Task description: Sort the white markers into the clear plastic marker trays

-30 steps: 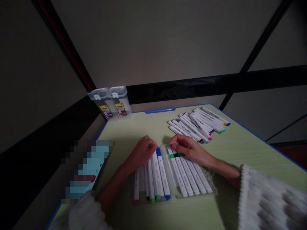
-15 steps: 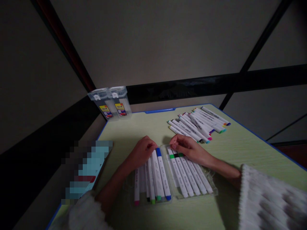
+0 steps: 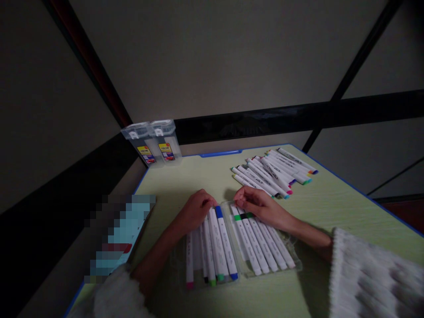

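An unfolded clear plastic case (image 3: 243, 274) lies on the table, with white markers in both halves. My left hand (image 3: 198, 210) is closed at the far end of the left half, fingertips against the marker tops beside a blue-capped marker (image 3: 226, 245). A pink-ended marker (image 3: 189, 263) lies apart at that half's left side. Over the far end of the right half, my right hand (image 3: 260, 205) has its fingers curled in, close to a green-banded marker (image 3: 247, 245). What either hand grips, if anything, is hidden by the fingers.
Loose markers (image 3: 273, 170) are heaped at the table's back right. Two lidded clear containers (image 3: 155, 143) with labels stand at the back left corner. A blurred light-blue object (image 3: 126, 229) lies along the left edge. The table (image 3: 344, 212) has a blue rim, with wall panels behind.
The case and its markers have shifted very slightly towards me, a little to the right. Both hands hold almost the same place and posture.
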Demonstrator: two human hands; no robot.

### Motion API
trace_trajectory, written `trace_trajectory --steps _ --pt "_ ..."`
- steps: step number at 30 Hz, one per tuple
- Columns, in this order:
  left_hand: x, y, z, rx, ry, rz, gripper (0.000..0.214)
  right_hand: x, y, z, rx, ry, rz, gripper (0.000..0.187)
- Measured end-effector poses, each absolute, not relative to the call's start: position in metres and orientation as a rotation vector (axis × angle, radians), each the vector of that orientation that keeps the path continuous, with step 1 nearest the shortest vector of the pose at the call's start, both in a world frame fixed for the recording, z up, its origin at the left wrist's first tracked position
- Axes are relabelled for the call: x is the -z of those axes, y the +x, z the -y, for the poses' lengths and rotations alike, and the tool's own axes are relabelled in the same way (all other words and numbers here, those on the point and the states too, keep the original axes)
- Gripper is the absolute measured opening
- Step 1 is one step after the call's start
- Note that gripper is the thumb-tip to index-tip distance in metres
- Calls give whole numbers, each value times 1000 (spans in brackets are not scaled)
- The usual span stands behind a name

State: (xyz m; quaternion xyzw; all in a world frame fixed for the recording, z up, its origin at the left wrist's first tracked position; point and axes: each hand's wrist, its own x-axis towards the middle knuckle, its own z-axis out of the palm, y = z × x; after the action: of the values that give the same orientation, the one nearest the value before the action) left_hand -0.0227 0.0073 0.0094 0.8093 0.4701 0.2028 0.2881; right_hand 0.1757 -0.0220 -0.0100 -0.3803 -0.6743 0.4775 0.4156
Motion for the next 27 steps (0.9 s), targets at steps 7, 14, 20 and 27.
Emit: trace_trajectory --steps 7,14,20,27 --pt "-7 -22 -6 -553 2175 -1283 22 9 175 22 -1190 -964 1696 15" --pt "-9 -20 -4 -547 2165 -1308 19 10 176 22 -1183 -961 1702 15" --pt "-10 -19 -4 -539 2161 -1315 18 9 176 22 -1187 -965 1703 16" --pt "-11 -19 -3 -518 2132 -1325 17 9 176 22 -1176 -975 1711 16"
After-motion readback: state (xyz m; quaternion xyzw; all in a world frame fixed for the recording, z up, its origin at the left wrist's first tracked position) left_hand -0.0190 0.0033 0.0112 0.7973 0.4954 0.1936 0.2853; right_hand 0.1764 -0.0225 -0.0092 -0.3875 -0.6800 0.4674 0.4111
